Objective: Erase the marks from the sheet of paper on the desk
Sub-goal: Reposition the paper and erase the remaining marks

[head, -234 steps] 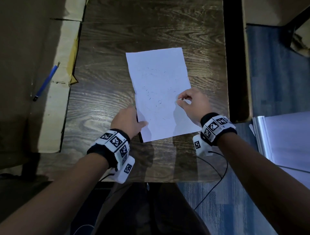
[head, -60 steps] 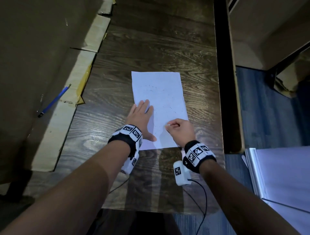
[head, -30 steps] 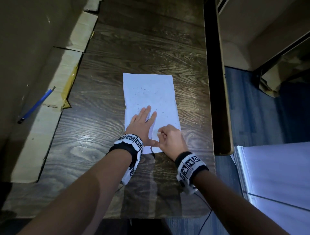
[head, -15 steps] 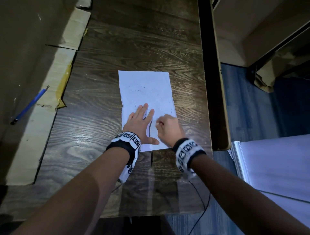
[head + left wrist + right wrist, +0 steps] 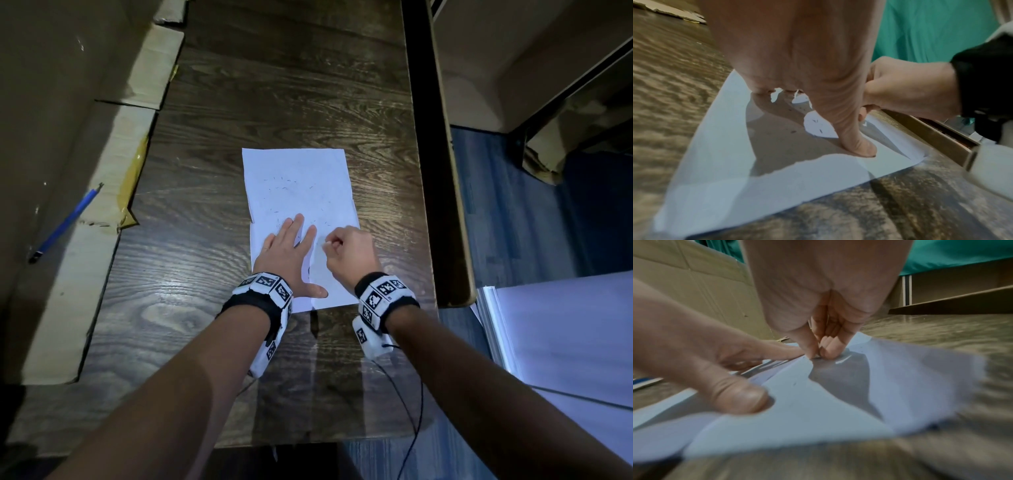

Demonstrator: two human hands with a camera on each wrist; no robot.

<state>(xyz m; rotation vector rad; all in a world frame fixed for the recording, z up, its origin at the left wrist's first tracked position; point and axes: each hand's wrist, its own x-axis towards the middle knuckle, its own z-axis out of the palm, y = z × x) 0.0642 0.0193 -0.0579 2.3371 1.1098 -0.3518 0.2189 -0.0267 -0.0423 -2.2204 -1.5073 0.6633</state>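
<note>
Head view, right hand [image 5: 349, 255] shifted right, left hand [image 5: 291, 257] unmoved

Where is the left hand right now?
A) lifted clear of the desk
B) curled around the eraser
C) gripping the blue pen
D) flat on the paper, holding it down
D: the left hand lies with fingers straight and spread on the near part of the sheet of paper, pressing it to the desk.

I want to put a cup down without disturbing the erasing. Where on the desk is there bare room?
Bare wood lies on the desk beyond the sheet of paper, and between the sheet and the cardboard with its blue pencil. It is crowded at the sheet's near end, where the left hand presses flat and the right hand rubs.
</note>
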